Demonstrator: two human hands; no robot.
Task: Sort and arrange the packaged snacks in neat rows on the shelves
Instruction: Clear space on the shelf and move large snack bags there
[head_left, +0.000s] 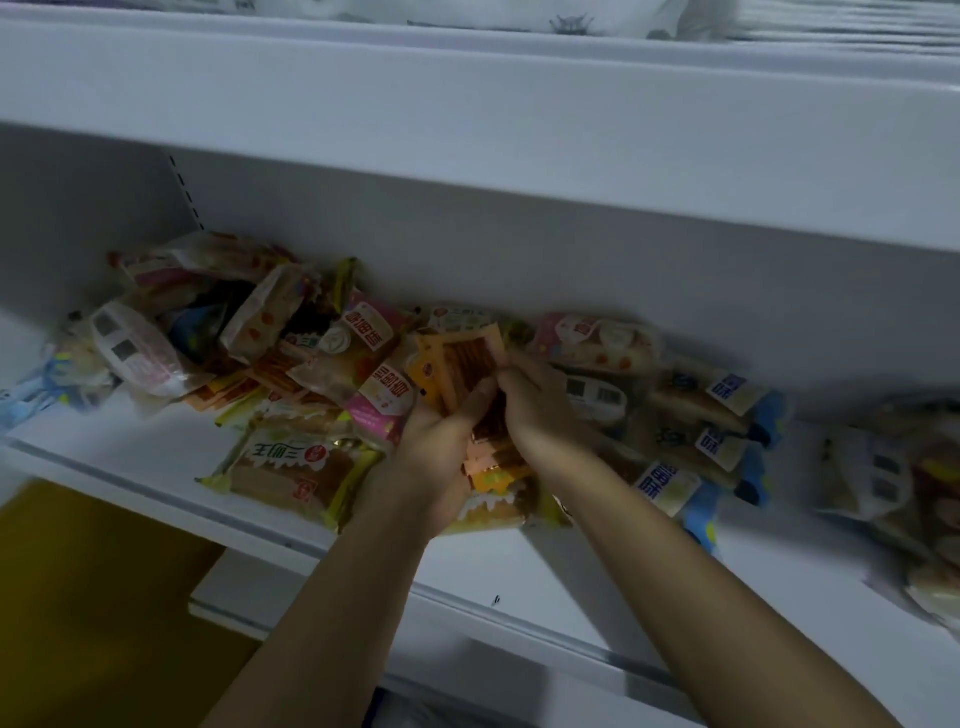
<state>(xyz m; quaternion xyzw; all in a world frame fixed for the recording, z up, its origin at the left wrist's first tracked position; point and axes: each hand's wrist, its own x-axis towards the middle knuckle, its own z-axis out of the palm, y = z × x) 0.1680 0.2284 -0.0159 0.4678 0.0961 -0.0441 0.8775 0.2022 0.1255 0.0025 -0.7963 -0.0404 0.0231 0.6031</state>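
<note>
The orange packets (462, 364) I hold are glossy, crinkled plastic film, like the snack wrappers (291, 462) around them, on a smooth, matt white shelf (156, 457).

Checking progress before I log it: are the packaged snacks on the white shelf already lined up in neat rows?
No, the packaged snacks lie in a jumbled, overlapping pile on the white shelf, while both hands hold small orange packets.
</note>
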